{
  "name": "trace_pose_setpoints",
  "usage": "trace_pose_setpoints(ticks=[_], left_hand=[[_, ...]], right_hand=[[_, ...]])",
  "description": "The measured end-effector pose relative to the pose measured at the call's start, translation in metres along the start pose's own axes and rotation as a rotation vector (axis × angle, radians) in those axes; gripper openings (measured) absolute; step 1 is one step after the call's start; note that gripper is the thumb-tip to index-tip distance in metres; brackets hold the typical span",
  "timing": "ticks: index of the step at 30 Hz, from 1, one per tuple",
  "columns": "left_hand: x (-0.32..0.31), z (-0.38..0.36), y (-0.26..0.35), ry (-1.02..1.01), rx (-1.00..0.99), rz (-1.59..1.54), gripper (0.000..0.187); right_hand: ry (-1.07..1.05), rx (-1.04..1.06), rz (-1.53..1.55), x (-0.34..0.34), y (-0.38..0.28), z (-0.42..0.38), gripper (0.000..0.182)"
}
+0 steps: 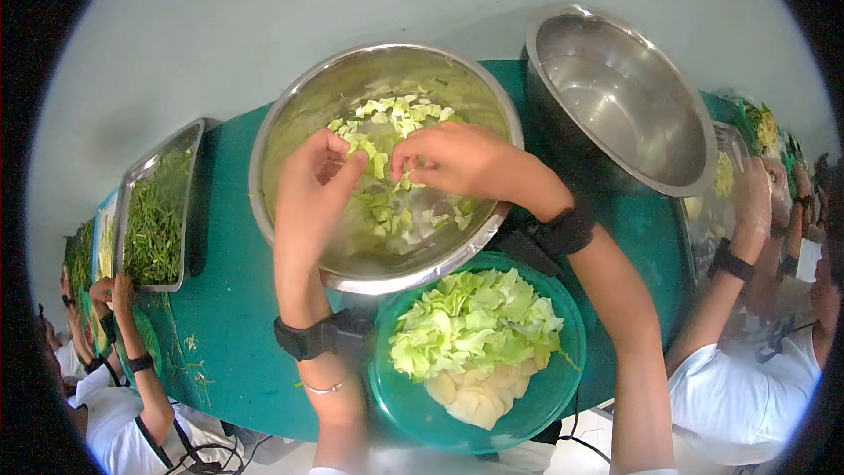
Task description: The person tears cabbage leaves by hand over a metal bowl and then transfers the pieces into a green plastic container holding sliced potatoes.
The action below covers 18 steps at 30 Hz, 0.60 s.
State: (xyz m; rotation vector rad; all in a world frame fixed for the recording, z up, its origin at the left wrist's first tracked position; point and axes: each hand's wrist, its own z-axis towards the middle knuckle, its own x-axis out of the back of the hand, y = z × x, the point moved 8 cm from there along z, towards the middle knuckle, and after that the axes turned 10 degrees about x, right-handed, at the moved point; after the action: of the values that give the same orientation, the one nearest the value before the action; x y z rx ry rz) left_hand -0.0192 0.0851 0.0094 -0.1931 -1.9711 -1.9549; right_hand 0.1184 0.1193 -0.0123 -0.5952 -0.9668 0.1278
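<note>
Both hands are over a large steel bowl (290,97) with torn pale-green cabbage pieces (396,114) inside. My left hand (316,180) has thumb and fingers bent together at a piece of cabbage leaf (376,161). Just to its right, my right hand (466,163) is closed with curled fingers, its tips touching small leaf bits; part of its grip is hidden. Nearer to me, a green plastic basin (400,413) holds a heap of torn cabbage leaves (475,317) and pale sliced rounds (479,396), perhaps potato.
A second steel bowl (607,97) leans at the back right. A metal tray (185,273) of chopped greens (158,220) stands at left. Co-workers' hands (752,193) work over another tray at right; another person's hand (114,290) touches the left tray. Green cloth (237,334) covers the table.
</note>
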Motion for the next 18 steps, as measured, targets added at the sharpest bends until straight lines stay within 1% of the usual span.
trace_pose_setpoints(ticks=[1, 4, 7, 10, 13, 18], left_hand=[[0.0, 0.0, 0.001, 0.001, 0.0, 0.01, 0.014], [-0.001, -0.002, 0.003, 0.0, 0.002, 0.031, 0.015], [-0.002, -0.002, 0.001, -0.011, -0.001, 0.038, 0.015], [-0.001, -0.001, 0.0, -0.022, -0.008, 0.044, 0.016], [-0.002, -0.002, 0.002, -0.02, -0.002, 0.033, 0.016], [-0.001, -0.001, 0.002, -0.028, -0.025, -0.018, 0.015]], right_hand=[[0.046, 0.032, -0.044, 0.002, 0.0, -0.001, 0.014], [-0.2, -0.172, -0.23, -0.01, 0.015, -0.012, 0.016], [-0.196, -0.097, -0.304, -0.015, 0.016, -0.018, 0.015], [-0.123, -0.109, -0.32, -0.01, 0.018, -0.015, 0.014], [-0.101, -0.047, -0.254, -0.008, 0.012, -0.014, 0.014], [-0.065, -0.118, -0.251, -0.004, 0.018, -0.012, 0.015]])
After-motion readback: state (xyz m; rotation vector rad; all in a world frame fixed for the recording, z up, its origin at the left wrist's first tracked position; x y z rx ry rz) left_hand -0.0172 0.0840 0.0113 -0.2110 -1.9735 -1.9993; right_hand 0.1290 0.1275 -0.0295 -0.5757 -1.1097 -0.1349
